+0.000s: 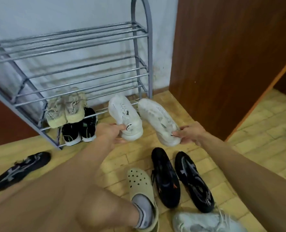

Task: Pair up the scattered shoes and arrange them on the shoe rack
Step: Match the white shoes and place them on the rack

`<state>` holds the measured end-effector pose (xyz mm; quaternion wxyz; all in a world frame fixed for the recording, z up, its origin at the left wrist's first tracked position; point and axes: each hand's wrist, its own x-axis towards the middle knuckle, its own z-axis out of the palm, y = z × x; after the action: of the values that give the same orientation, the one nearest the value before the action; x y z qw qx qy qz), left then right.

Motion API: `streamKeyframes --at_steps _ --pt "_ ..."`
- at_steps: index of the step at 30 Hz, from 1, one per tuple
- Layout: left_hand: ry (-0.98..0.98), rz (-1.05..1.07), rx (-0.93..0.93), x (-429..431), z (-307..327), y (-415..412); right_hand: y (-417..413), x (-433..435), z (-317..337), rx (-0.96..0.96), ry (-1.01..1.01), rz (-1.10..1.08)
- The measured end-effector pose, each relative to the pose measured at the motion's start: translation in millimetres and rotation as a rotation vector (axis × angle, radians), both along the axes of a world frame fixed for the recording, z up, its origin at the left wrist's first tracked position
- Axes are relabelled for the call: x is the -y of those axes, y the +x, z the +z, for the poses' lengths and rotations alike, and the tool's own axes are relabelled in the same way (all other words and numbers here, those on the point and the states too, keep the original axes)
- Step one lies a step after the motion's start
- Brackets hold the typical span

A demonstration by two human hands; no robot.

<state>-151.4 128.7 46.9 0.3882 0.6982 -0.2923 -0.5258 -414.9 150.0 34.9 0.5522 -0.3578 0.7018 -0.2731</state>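
My left hand [109, 131] grips the heel of a white sneaker [123, 114], and my right hand [189, 133] grips the heel of its white mate [157, 118]. Both shoes hang in the air with toes pointing at the grey metal shoe rack [82, 76]. On the rack's lower tiers sit a beige pair [67, 108] and, below it, a black-and-white pair [79, 129]. Loose on the floor lie two dark shoes [165, 176] [193, 181] side by side, another dark shoe [20, 169] at the left, and a pale grey sneaker [206, 222] at the bottom edge.
My foot in a beige clog [141, 183] with a grey sock stands on the yellow tiled floor. A brown wooden cabinet [231, 56] rises right of the rack. The rack's upper tiers hold nothing. A white wall is behind it.
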Motion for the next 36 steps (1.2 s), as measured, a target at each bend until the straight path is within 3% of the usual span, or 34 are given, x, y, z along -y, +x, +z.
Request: streamKeyframes --at_steps 7,18,31,36 --pt "-0.057 0.083 -0.029 78.7 -19.1 22.4 54.9 100.0 -22.7 0.064 -0.135 -0.075" --pt "-0.103 0.125 0.012 196.7 -54.5 35.2 101.1 224.1 -73.8 -0.031 -0.262 -0.157" --pt "-0.108 0.164 0.098 217.2 -79.4 40.6 106.8 238.9 -106.3 0.018 -0.343 -0.324" --pt "-0.126 0.106 0.092 216.8 -78.0 34.5 105.6 240.3 -106.9 -0.076 -0.373 -0.215"
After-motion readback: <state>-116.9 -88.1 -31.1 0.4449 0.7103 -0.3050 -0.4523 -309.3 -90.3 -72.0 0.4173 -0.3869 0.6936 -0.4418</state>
